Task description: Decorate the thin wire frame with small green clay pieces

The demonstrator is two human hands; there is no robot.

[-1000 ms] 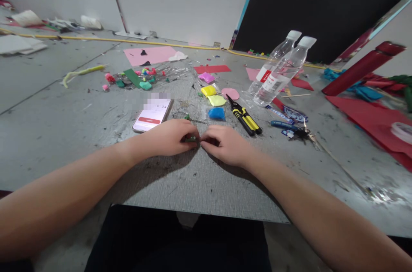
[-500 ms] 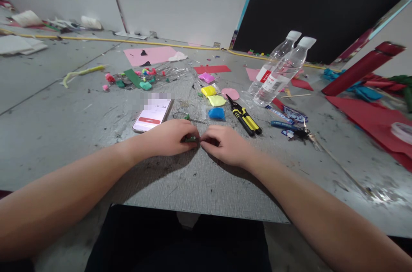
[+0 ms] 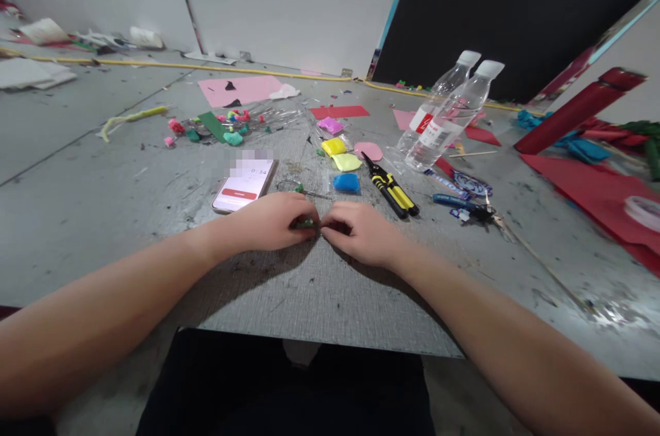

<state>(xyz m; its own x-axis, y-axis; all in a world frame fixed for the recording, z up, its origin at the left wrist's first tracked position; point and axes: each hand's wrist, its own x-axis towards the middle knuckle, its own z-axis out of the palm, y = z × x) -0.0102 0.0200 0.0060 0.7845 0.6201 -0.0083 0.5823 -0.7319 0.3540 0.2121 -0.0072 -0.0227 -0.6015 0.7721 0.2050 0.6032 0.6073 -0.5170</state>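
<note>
My left hand (image 3: 278, 221) rests on the grey table with its fingers curled round a small green piece (image 3: 306, 223), mostly hidden by the fingers. Close against it, my right hand (image 3: 361, 231) has thumb and forefinger pinched together. The fingertips of both hands meet, and whatever the right ones grip is too small to make out. Just beyond the hands lies a thin wire (image 3: 317, 194) with a green bit (image 3: 300, 188) on it. A blue clay packet (image 3: 346, 183) sits past my right fingers, and yellow-handled snips (image 3: 390, 187) lie to its right.
A phone (image 3: 243, 183) lies beyond my left wrist. Yellow packets (image 3: 335, 146), a purple packet (image 3: 331, 124) and coloured clay bits (image 3: 233, 138) are farther back. Two plastic bottles (image 3: 451, 116), a red flask (image 3: 577, 113) and a blue-handled tool (image 3: 456, 203) are at the right.
</note>
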